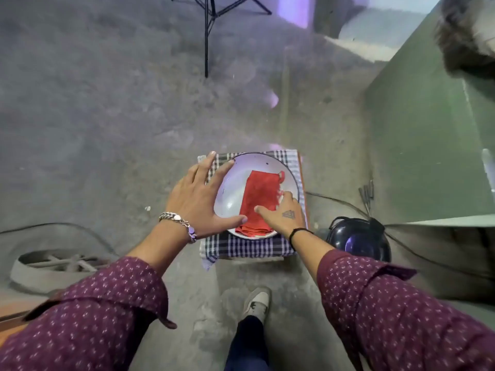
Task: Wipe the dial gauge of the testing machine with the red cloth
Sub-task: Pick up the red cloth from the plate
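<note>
A folded red cloth (258, 199) lies in a white round plate (233, 188) that sits on a checked cloth over a small stand (251, 249). My left hand (199, 198) is spread wide, fingers resting on the plate's left rim and thumb near the red cloth's lower edge. My right hand (282, 214) lies flat on the right side of the red cloth, fingers on it, not closed around it. The green body of the testing machine (417, 145) stands at the right. Its dial gauge is not in view.
A black tripod (207, 36) stands on the concrete floor ahead. A black helmet (359, 241) and cables lie right of the stand. A grey round pan (53, 269) sits on the floor at the left. My shoe (257, 303) is below the stand.
</note>
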Demonstrator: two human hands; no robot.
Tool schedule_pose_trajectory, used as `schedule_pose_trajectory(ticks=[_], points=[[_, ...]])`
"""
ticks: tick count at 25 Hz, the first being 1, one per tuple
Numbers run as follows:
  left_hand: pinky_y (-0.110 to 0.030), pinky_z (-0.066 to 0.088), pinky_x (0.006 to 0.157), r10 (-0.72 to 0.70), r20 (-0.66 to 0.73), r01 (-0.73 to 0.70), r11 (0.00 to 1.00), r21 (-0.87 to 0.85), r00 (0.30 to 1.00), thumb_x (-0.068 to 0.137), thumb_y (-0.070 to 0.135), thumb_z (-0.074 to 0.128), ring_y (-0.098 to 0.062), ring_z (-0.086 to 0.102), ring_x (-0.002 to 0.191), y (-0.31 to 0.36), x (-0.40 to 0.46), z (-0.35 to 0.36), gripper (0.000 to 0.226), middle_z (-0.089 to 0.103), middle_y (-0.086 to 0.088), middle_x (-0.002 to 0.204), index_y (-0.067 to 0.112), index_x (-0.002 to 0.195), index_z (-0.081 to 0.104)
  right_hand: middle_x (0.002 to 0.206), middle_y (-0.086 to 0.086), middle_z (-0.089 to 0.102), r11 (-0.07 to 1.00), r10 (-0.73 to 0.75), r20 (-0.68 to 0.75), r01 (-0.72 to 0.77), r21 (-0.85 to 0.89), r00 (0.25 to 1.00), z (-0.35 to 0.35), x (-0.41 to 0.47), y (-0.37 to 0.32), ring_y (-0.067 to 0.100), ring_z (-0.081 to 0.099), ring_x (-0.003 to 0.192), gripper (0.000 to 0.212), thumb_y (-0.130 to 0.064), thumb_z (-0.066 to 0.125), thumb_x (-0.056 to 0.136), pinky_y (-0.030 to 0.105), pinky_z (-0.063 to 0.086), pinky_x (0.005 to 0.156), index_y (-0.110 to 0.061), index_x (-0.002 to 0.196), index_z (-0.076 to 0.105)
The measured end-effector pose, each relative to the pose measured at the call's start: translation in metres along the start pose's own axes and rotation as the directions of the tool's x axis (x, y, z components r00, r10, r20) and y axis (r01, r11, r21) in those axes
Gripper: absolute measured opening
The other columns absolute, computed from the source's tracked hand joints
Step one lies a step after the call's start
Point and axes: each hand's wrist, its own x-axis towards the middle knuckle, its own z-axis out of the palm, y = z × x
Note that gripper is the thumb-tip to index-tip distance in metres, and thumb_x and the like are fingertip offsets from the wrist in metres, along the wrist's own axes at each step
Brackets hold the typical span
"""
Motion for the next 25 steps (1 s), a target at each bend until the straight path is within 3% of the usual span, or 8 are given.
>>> schedule_pose_trajectory(ticks=[3,5,8,11,16,21,25], points=[[-0.055,0.043,0.121,-0.043,0.034,0.044,0.999,-0.017,0.998,0.070,0.092,0.069,-0.038,0.029,0.160,-0.016,0.009,0.025,0.123,0.016,-0.006,0.183,0.039,0.172,0.025,0.155,0.021,0.052,0.981,0.196,-0.051,-0.195,0.014,0.979,0.032,0.027,-0.015,0.047,0.060,0.137,0.098,-0.050,0.087,0.084,0.049,0.052,0.107,-0.007,0.158,0.039],[-0.054,0.042,0.122,-0.049,0.027,0.049,0.999,-0.017,0.998,0.074,0.086,0.073,-0.038,0.029,0.160,-0.019,0.012,0.035,0.119,0.017,-0.007,0.183,0.037,0.172,0.027,0.143,0.022,0.063,0.965,0.261,-0.077,-0.259,0.037,0.962,0.041,0.035,-0.021,0.046,0.068,0.126,0.079,-0.038,0.086,0.088,0.048,0.056,0.098,-0.006,0.147,0.046],[-0.053,0.042,0.121,-0.022,-0.001,0.022,0.999,-0.030,1.000,0.078,0.081,0.073,-0.037,0.030,0.159,-0.021,0.016,0.038,0.113,0.019,-0.007,0.182,0.036,0.172,0.029,0.110,0.012,0.079,0.949,0.228,-0.080,-0.203,0.241,0.970,0.037,0.040,-0.020,0.036,0.075,0.096,0.036,-0.033,0.081,0.086,0.039,0.060,0.080,-0.014,0.115,0.071],[-0.053,0.044,0.120,-0.001,-0.016,0.001,1.000,-0.024,1.000,0.078,0.083,0.067,-0.036,0.029,0.160,-0.015,0.020,0.026,0.111,0.019,-0.005,0.182,0.038,0.172,0.027,0.094,0.007,0.083,0.862,0.143,-0.035,-0.107,0.495,0.989,0.020,0.024,-0.023,0.031,0.079,0.090,0.030,-0.039,0.076,0.078,0.041,0.065,0.076,-0.014,0.094,0.078],[-0.058,0.049,0.115,0.118,-0.082,-0.117,0.993,0.013,0.990,0.074,0.090,0.058,-0.038,0.033,0.157,0.030,0.031,-0.026,0.115,0.019,-0.005,0.182,0.042,0.172,0.023,0.076,-0.007,0.080,0.613,0.033,-0.031,0.004,0.790,0.999,-0.059,-0.012,-0.046,0.015,0.075,0.071,0.025,-0.023,0.071,0.075,0.028,0.061,0.061,-0.018,0.099,0.074],[-0.055,0.048,0.117,0.325,-0.215,-0.319,0.946,0.065,0.921,0.072,0.095,0.059,-0.037,0.032,0.159,0.125,0.048,-0.116,0.121,0.014,-0.006,0.183,0.043,0.173,0.019,0.106,-0.003,0.085,0.502,-0.050,-0.235,0.228,0.834,0.971,-0.198,-0.067,-0.051,0.016,0.081,0.093,0.037,0.000,0.066,0.101,0.037,0.067,0.082,-0.026,0.128,0.067],[-0.058,0.036,0.127,0.458,-0.280,-0.452,0.888,0.087,0.844,0.066,0.103,0.054,-0.035,0.022,0.165,0.222,0.051,-0.186,0.129,0.002,0.000,0.185,0.047,0.173,0.010,0.114,-0.005,0.087,0.441,-0.070,-0.422,0.407,0.800,0.904,-0.318,-0.123,-0.036,0.013,0.082,0.102,0.042,-0.003,0.066,0.106,0.033,0.068,0.086,-0.036,0.134,0.065]])
